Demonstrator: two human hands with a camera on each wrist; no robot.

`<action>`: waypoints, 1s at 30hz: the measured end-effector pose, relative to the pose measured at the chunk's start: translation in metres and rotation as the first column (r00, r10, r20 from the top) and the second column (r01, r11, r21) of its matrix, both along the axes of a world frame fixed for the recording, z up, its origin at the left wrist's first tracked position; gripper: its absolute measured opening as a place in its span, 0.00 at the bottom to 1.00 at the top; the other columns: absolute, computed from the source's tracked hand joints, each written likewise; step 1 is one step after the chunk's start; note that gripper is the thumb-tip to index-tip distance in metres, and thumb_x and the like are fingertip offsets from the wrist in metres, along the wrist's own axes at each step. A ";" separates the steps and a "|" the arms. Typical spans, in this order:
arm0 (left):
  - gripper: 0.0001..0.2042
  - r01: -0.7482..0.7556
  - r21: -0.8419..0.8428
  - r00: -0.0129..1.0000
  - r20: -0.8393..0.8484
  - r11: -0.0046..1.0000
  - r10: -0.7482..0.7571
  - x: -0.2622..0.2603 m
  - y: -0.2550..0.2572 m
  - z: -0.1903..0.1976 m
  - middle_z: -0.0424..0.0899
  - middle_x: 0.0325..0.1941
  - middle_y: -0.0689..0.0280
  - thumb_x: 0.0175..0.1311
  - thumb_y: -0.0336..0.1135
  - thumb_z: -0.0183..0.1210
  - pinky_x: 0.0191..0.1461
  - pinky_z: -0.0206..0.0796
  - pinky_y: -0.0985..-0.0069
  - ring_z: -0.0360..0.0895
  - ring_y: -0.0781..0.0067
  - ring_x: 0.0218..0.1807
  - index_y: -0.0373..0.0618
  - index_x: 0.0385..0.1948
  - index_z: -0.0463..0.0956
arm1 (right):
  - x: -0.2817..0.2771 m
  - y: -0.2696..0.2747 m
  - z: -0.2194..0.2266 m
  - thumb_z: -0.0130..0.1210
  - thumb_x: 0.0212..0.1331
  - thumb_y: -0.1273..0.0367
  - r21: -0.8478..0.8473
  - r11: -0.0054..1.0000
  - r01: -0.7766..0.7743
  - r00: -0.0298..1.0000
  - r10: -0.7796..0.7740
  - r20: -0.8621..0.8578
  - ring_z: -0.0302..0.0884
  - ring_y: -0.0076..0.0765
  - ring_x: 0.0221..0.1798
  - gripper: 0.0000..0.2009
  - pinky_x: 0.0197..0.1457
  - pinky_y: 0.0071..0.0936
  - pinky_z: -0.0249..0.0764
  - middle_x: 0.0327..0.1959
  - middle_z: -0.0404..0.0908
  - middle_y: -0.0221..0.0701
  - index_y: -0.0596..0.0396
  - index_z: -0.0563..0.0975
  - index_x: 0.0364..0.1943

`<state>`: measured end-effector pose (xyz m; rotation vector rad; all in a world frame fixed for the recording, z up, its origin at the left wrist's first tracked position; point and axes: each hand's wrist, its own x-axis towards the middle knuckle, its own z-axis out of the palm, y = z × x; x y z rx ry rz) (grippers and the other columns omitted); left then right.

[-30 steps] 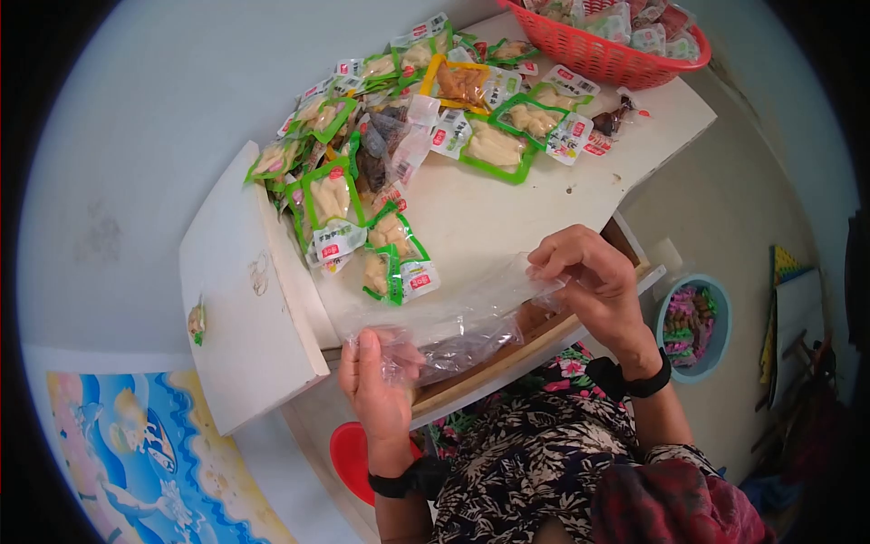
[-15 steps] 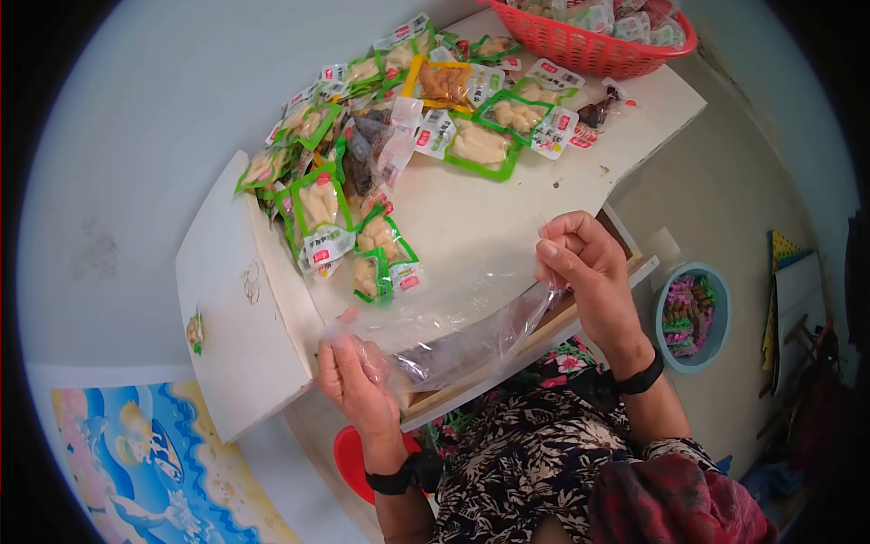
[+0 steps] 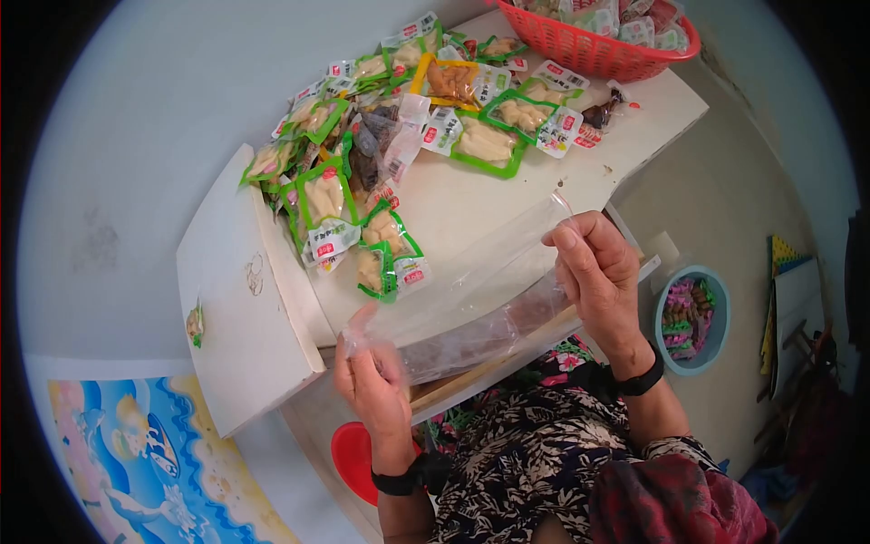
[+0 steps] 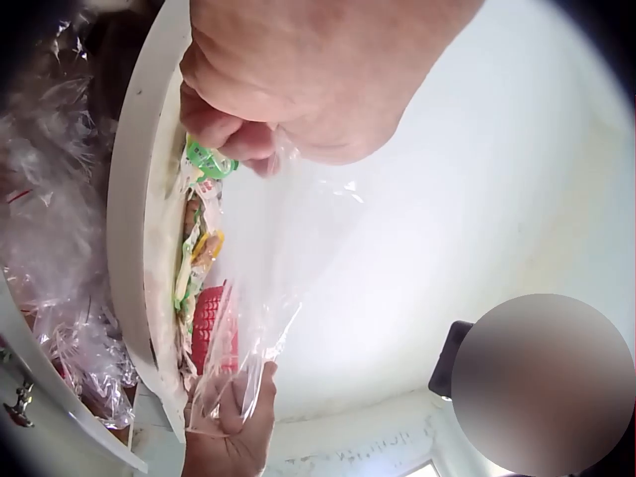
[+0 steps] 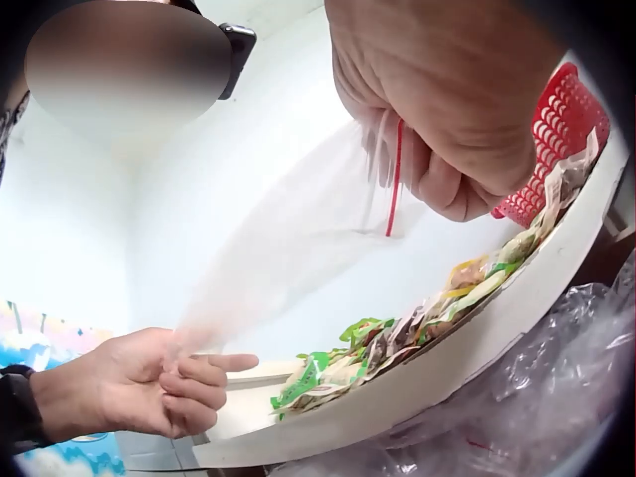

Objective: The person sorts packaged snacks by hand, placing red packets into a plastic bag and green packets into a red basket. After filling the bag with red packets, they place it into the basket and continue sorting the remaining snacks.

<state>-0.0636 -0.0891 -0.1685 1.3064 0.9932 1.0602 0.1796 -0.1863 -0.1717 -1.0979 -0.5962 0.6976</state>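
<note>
A clear plastic bag (image 3: 480, 281) is stretched between both hands above the table's front edge. The left hand (image 3: 373, 385) pinches one end of it, and in the right wrist view that left hand (image 5: 149, 388) has its index finger pointing out. With thumb and curled fingers the right hand (image 3: 598, 276) grips the other end, where a red strip (image 5: 396, 179) runs along the bag's edge. The bag looks flat, with nothing visible inside. Beyond it, green-edged food packets (image 3: 390, 245) lie on the white table (image 3: 471, 213).
More packets (image 3: 326, 195) are heaped at the table's back left. A red basket (image 3: 603, 50) of packets stands at the back right. Below the tabletop, an open drawer holds clear plastic bags (image 4: 60, 219). A blue tub (image 3: 696, 363) and a red stool-like object (image 3: 352, 458) are lower down.
The bag is pulled straighter between the hands, its right end now raised. The right hand has gone slightly up and right since a second ago; the left hand shifted slightly.
</note>
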 end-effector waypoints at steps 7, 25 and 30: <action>0.36 -0.002 0.149 0.994 -0.109 0.989 0.019 -0.005 0.001 -0.003 0.84 0.53 0.53 0.69 0.56 0.55 0.50 0.76 0.71 0.83 0.65 0.49 0.32 0.68 0.71 | 0.006 -0.012 0.006 0.60 0.74 0.66 -0.138 0.990 0.007 0.989 0.013 0.145 0.56 0.10 0.24 0.10 0.26 0.17 0.53 0.22 0.65 0.15 0.58 0.78 0.36; 0.10 -0.057 0.118 0.979 -0.187 0.991 0.078 -0.005 -0.008 -0.004 0.80 0.37 0.65 0.79 0.35 0.55 0.41 0.70 0.78 0.76 0.79 0.36 0.37 0.47 0.78 | -0.002 -0.003 0.004 0.60 0.74 0.68 -0.241 0.970 0.000 0.967 0.062 0.247 0.60 0.14 0.25 0.10 0.29 0.20 0.58 0.23 0.69 0.19 0.60 0.77 0.36; 0.12 -0.227 0.218 0.967 -0.064 0.949 0.246 0.005 -0.006 0.000 0.73 0.28 0.73 0.82 0.36 0.52 0.35 0.64 0.82 0.70 0.84 0.30 0.39 0.37 0.76 | -0.012 -0.005 0.004 0.57 0.76 0.65 -0.109 0.984 -0.139 0.990 0.136 -0.032 0.64 0.12 0.25 0.10 0.28 0.17 0.59 0.24 0.71 0.17 0.59 0.80 0.42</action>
